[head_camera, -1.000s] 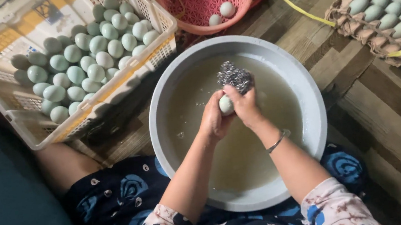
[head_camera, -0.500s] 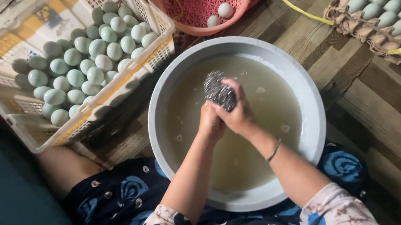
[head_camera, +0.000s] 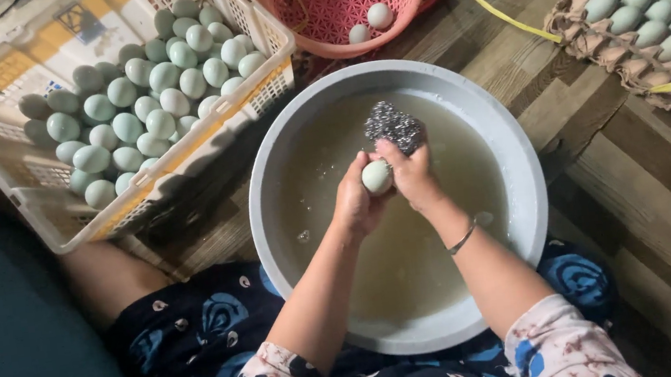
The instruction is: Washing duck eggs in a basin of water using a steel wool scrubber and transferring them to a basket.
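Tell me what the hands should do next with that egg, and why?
Probably rub the scrubber over the egg again. The left hand holds the pale egg above the cloudy water in the basin, and the right hand grips the metal scrubber just beside it, so the egg looks mid-cleaning, not yet set aside.

A pale green egg (head_camera: 376,176), smooth and wet, sits upright over the murky water, with a crumpled silvery steel-wool scourer (head_camera: 394,126) touching just above it.
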